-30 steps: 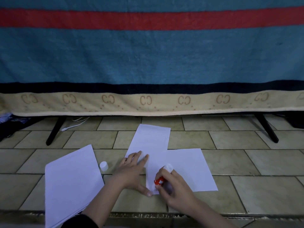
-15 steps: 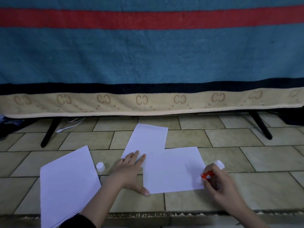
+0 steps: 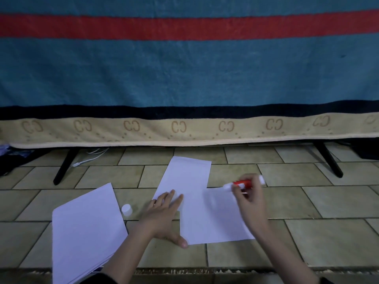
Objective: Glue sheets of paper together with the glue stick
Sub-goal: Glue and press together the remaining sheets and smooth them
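Red glue stick [image 3: 243, 184] pinched in R hand [image 3: 249, 198], lengthwise horiz., tip pointing left.

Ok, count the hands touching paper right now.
1. The left hand lies flat across the two overlapping sheets. The right hand holds the glue stick at the sheet's far right corner; whether it touches paper is unclear.
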